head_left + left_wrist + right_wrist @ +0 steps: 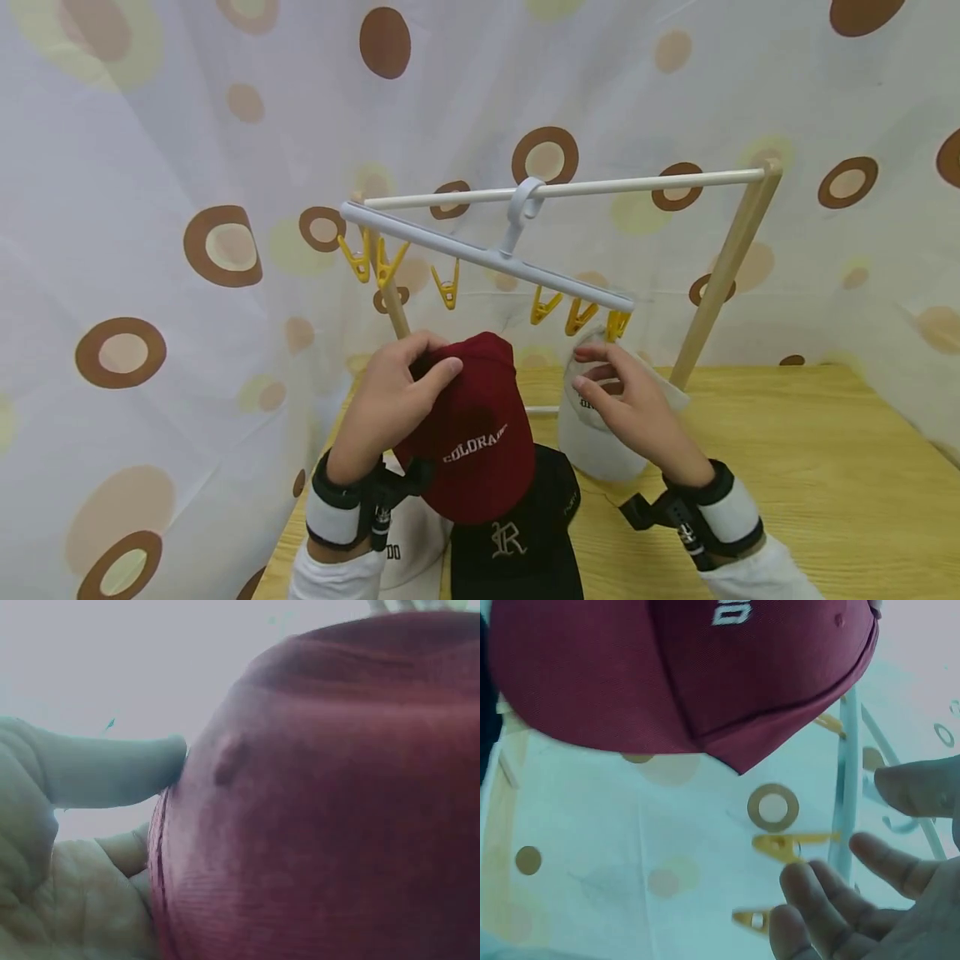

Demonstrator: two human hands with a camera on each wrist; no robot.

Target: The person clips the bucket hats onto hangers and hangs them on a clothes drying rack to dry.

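My left hand [390, 408] grips a maroon baseball cap [480, 417] at its upper left side, thumb in front and fingers behind. White "COLORADO" lettering runs across the cap, and its brim points down. In the left wrist view the thumb presses the edge of the maroon fabric [315, 810]. My right hand [633, 408] has loosely bent fingers with nothing between them, in front of a white cap [600, 454]. That cap hangs near the right end of a pale hanger [480, 257], by a yellow clip [617, 323]. Farther left, other yellow clips [447, 287] dangle from the hanger.
The hanger hooks over a white rod [645, 185] between wooden posts [723, 275] on a wooden table [795, 450]. A black cap [517, 562] with an "R" and another white cap [412, 542] lie in front. Behind hangs a dotted curtain [847, 83].
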